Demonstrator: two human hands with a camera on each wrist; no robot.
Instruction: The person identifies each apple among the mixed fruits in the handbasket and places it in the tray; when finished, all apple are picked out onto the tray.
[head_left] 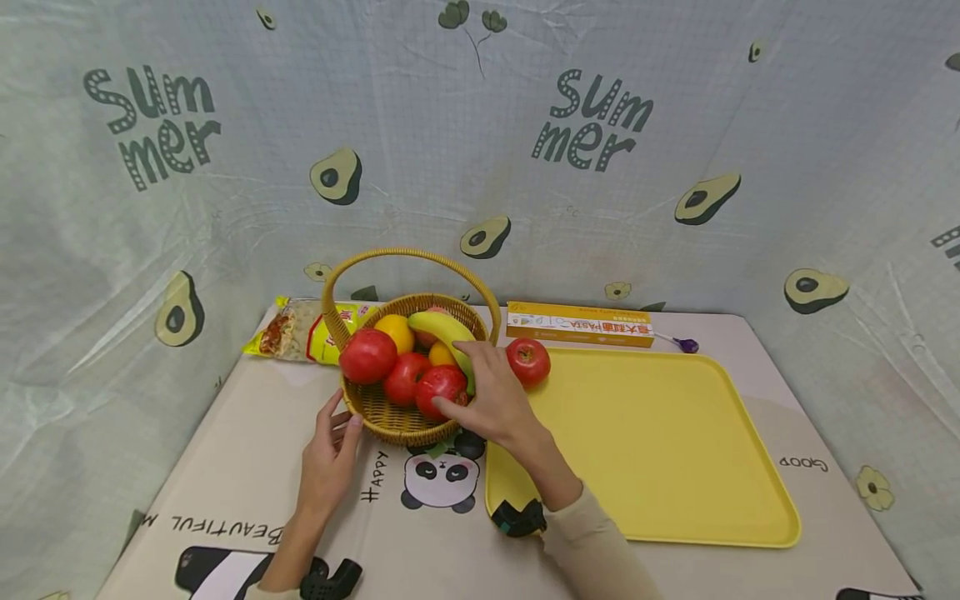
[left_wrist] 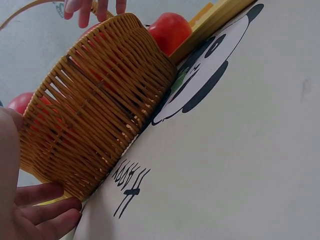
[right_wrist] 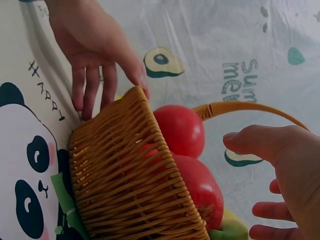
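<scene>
— Where's the brown woven wicker basket [head_left: 397, 435] with the tall arched handle [head_left: 405, 252]?

— On the pale printed tabletop [head_left: 240, 467], left of the flat yellow rectangular tray [head_left: 637, 450], loaded with fruit.

— And the hands?

— The left hand [head_left: 330, 454] is at the basket's near left side, fingers extended, thumb at the rim; that grip isn't clasping anything. The right hand [head_left: 498, 400] is over the basket's right side, its grip spread: seen from the head, the thumb is over the smooth round red fruit [head_left: 437, 387] at front right, the fingers by the curved yellow banana [head_left: 438, 323]. Whether it touches either, I can't tell.

— How would that red fruit handle?

— Firm, I'd guess, fairly weighty if real, and apt to slip from fingertips alone. Take it round its widest part, thumb opposite fingers, and lift straight up so the banana isn't dragged along.

— And the basket?

— Stiff but light in itself, I'd say; the fruit makes the weight. Steady it gently by the rim, since wicker may flex. For carrying, use the top of the handle.
</scene>
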